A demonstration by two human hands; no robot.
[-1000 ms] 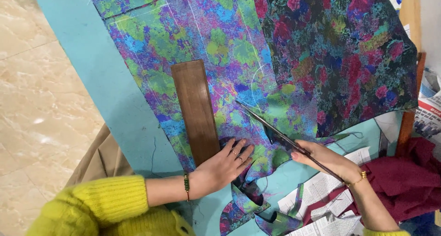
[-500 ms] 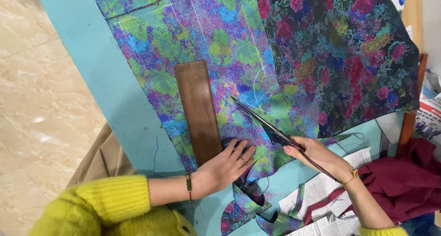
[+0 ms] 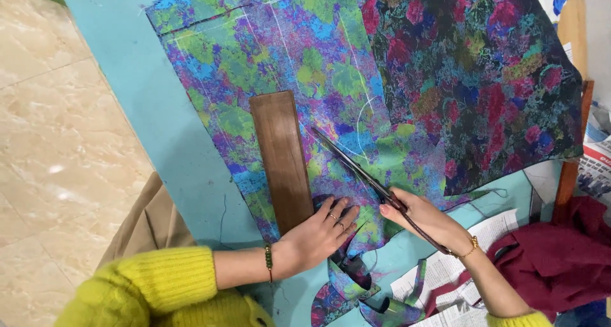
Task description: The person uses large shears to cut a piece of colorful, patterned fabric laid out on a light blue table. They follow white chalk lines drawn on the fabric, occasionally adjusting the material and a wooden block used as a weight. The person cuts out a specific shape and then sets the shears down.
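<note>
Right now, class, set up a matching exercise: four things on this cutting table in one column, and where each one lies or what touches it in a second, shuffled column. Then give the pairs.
Things:
1. scissors
2. wooden ruler
3. left hand
4. maroon cloth

Places:
A. flat on the fabric, beside the ruler's near end
B. held in the right hand
C. bunched at the table's right edge
D. lying lengthwise on the floral fabric

Pairs: 1-B, 2-D, 3-A, 4-C

Matt printed cloth (image 3: 305,66); smooth wooden ruler (image 3: 282,158); dark metal scissors (image 3: 356,164)
</note>
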